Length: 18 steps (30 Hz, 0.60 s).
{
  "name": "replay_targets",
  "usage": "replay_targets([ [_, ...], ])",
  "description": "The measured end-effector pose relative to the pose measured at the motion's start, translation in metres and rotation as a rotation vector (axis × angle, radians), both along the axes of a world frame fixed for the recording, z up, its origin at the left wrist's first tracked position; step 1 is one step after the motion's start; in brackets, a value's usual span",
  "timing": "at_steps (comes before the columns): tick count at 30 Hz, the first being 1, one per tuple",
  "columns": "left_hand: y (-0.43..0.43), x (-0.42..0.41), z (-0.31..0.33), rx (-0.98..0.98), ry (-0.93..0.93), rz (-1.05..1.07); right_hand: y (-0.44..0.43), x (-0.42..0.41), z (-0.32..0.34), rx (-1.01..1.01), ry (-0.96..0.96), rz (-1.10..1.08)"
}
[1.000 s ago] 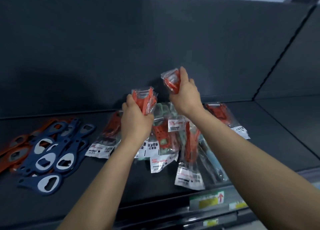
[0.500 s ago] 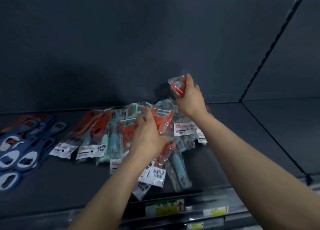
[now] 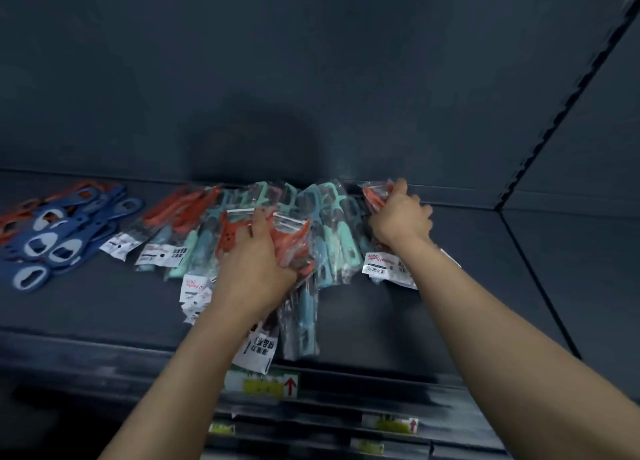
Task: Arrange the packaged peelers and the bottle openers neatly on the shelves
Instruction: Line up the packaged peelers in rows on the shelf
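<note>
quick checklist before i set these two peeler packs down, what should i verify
1. Left hand grips a red peeler pack: ok.
2. Right hand grips a second red peeler pack at the back of the shelf: ok.
3. Teal peelers in a straight row: not ok, they fan out and overlap.
4. Bare shelf space to the right: ok.
5. Bottle openers tidy: not ok, heaped at left.

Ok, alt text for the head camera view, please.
The left hand grips an orange peeler pack atop a pile of packaged peelers on a shelf; the right hand grips another orange pack at the back. Blue bottle openers lie at left.
</note>
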<state>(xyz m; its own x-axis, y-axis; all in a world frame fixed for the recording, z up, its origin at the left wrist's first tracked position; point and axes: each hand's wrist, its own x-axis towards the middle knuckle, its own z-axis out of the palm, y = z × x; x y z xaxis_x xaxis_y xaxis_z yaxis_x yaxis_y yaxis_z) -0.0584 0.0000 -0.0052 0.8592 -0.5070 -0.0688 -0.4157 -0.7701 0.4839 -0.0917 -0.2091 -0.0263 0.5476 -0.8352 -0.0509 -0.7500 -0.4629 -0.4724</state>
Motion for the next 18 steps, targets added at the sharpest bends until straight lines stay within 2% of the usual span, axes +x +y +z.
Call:
replay_targets([
  [7, 0.013, -0.011, -0.016, 0.176, -0.034, 0.006, 0.01, -0.001, -0.005, -0.032, 0.033, 0.018],
  [12, 0.011, -0.008, -0.018, 0.151, -0.049, 0.011, 0.009, -0.014, -0.004, 0.021, -0.086, 0.046],
  [18, -0.007, 0.0, 0.001, 0.05, -0.029, -0.005, -0.005, -0.033, 0.005, 0.071, -0.212, -0.065],
])
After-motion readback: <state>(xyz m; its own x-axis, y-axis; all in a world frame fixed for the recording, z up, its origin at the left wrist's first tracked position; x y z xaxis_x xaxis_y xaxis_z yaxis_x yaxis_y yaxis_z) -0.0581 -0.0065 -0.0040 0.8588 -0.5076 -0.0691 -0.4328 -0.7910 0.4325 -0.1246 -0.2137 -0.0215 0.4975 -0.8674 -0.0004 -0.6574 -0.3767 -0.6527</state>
